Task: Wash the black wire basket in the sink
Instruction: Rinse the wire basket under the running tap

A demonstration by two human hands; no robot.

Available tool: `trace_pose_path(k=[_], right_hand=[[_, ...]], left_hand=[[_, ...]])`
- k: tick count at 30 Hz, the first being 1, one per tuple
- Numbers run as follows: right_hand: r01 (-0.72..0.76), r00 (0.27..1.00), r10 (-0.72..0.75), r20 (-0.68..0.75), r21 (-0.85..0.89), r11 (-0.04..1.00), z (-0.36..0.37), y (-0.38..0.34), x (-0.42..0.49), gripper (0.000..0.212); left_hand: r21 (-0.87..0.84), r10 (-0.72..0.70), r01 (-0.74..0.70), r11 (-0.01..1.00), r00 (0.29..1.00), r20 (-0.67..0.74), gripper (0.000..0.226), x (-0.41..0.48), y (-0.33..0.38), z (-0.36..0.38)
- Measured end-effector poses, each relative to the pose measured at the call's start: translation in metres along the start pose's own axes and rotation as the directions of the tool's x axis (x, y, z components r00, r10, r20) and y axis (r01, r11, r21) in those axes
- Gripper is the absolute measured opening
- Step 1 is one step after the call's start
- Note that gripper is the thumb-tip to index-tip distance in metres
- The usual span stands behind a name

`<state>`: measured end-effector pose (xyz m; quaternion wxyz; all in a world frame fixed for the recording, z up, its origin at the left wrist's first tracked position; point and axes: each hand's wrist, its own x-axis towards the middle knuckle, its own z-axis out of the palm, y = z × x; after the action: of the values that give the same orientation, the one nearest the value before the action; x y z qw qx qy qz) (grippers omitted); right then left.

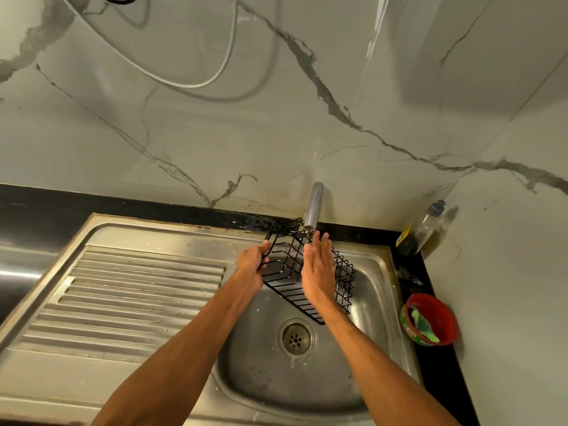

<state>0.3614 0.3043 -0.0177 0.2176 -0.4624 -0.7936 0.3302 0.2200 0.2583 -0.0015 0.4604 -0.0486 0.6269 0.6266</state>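
A black wire basket (284,272) hangs tilted over the steel sink (368,348), just under the chrome tap spout (313,207). My left hand (253,267) grips the basket's hook-shaped wire handle at its left end. My right hand (318,272) lies flat against the basket's top side with fingers straight, pointing up toward the spout. The right hand hides the basket's middle. The drain (295,336) sits below the basket.
A ribbed steel draining board (129,296) lies left of the bowl. On the black counter edge at right stand a red tub (430,319) holding a green scrubber and a clear soap bottle (425,229). Marble-look wall tiles rise behind; a hose loops above.
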Motion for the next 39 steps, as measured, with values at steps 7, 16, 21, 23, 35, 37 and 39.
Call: trace_pose_path(k=[7,16,21,23,35,37,39], right_hand=[[-0.010,1.000,0.009,-0.030,-0.050,0.999,-0.004,-0.005,0.015,0.056],[-0.072,0.996,0.068,-0.058,-0.063,0.995,-0.016,0.043,0.001,0.056],[-0.016,0.999,0.013,-0.046,-0.066,0.998,-0.024,0.031,0.011,0.054],[-0.075,0.993,0.069,-0.098,-0.064,0.995,-0.029,0.028,0.022,0.051],[0.074,0.986,-0.059,-0.159,0.090,0.993,-0.018,-0.006,0.025,0.026],[0.136,0.989,-0.126,-0.082,0.122,0.983,-0.003,-0.014,0.003,0.037],[0.225,0.974,-0.224,-0.037,0.009,0.974,0.004,-0.009,-0.014,0.045]], left_hand=[[-0.070,-0.031,0.035,0.997,0.998,0.059,0.012,0.002,-0.005,-0.002],[-0.106,-0.047,0.059,0.993,0.992,0.117,0.013,0.007,-0.002,-0.014],[-0.093,-0.076,0.093,0.991,0.983,0.168,0.010,0.009,-0.006,-0.023],[-0.071,-0.075,0.090,0.993,0.977,0.197,0.009,0.005,-0.006,-0.026],[0.219,0.081,-0.124,0.968,0.977,0.195,0.024,-0.013,-0.024,-0.016],[0.177,0.077,-0.109,0.978,0.981,0.179,0.023,-0.008,-0.027,-0.019],[0.151,0.063,-0.091,0.984,0.981,0.184,0.022,-0.007,-0.029,-0.021]])
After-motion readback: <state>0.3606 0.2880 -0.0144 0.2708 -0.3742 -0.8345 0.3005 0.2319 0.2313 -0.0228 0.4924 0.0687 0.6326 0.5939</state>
